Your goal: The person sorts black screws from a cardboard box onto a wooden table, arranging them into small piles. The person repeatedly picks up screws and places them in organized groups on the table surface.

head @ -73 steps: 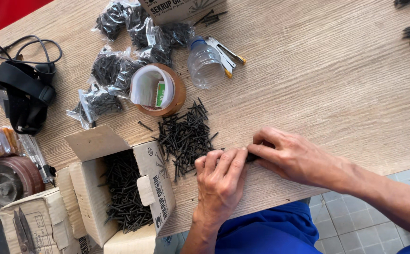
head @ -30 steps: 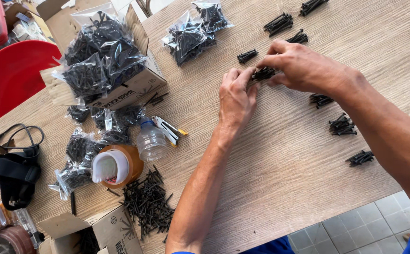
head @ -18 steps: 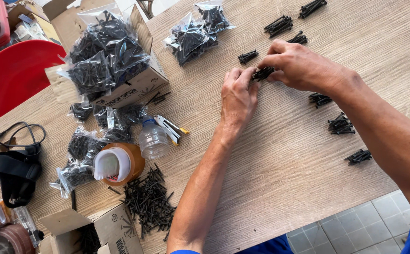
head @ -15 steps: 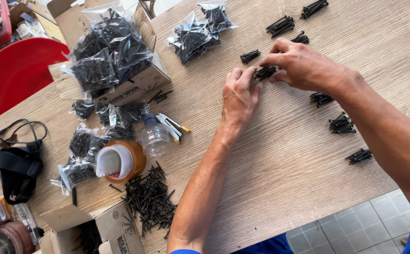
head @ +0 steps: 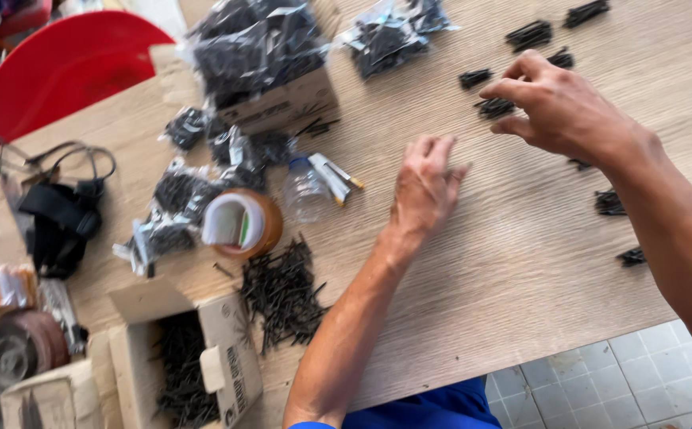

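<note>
We look down on a pale wood-grain tabletop (head: 520, 262) that fills most of the view, its near edge running diagonally above a floor of small light tiles (head: 600, 381). At the far left a red chair (head: 68, 67) stands beyond the far edge, and a black strap (head: 60, 222) lies on the tabletop near it. By the near left corner sits an open carton (head: 187, 365) filled with black screws. Just right of it a loose pile (head: 282, 294) of the same screws lies on the bare wood, with a tape roll (head: 242, 224) beside its far side and a small clear bottle (head: 304, 189) next to that. Bags (head: 254, 48) of screws are stacked on a box toward the far edge.

Our left hand (head: 425, 191) rests flat in the middle of the tabletop, fingers together and extended, holding nothing. Farther right, our right hand (head: 560, 107) hovers with fingers loosely curled and parted, its fingertips just beside a small screw bundle (head: 495, 107); we cannot tell whether they touch it. More bundles (head: 530, 33) lie along the far edge and others (head: 609, 202) near the right edge, spaced apart.
</note>
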